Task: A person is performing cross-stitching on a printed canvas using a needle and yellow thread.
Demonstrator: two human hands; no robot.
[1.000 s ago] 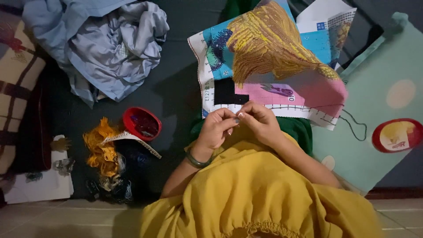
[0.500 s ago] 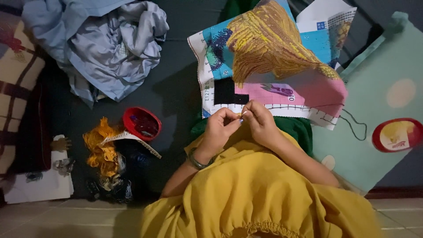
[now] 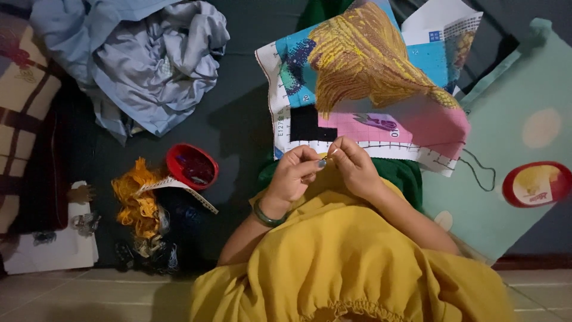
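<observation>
We hold our two hands close together at the bottom edge of the stitched cloth (image 3: pixel 363 77), which lies on our lap. Our left hand (image 3: pixel 295 176) and right hand (image 3: pixel 354 167) both pinch something tiny; we cannot tell if it is a needle or thread. We should keep our fingertips tight and steady, and pull gently so the dark thread (image 3: pixel 476 170) beside the cloth does not tangle.
</observation>
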